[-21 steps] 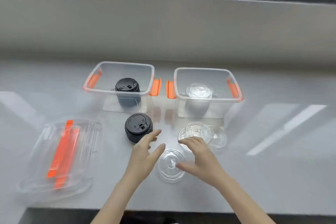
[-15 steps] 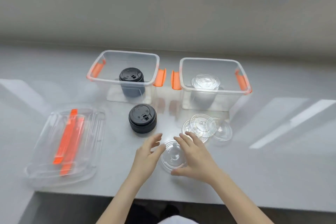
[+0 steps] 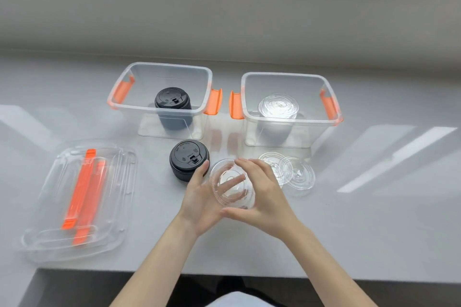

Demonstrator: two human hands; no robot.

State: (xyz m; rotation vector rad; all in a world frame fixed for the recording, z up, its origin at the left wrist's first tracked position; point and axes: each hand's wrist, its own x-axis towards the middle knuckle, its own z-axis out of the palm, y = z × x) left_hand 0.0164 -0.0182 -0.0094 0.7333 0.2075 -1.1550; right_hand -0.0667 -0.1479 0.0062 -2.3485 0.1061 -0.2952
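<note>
A clear plastic cup lid (image 3: 233, 185) is lifted off the counter, tilted, held between both hands. My right hand (image 3: 264, 193) grips its right rim with fingers on top and thumb below. My left hand (image 3: 203, 197) supports it from the left, its fingers showing through the clear plastic. A stack of black cup lids (image 3: 189, 160) stands just left of the hands. Two more clear lids (image 3: 291, 172) lie overlapping on the counter to the right.
Two clear bins with orange latches stand behind: the left bin (image 3: 159, 109) holds a stack of black lids (image 3: 172, 104), the right bin (image 3: 290, 121) a stack of clear lids (image 3: 278, 109). Clear bin covers with orange strips (image 3: 82, 197) lie far left. The counter edge (image 3: 249, 275) runs near my body.
Both hands closed in on the clear lid lying on the counter and picked it up; it now sits tilted between them. The camera view tipped downward.
</note>
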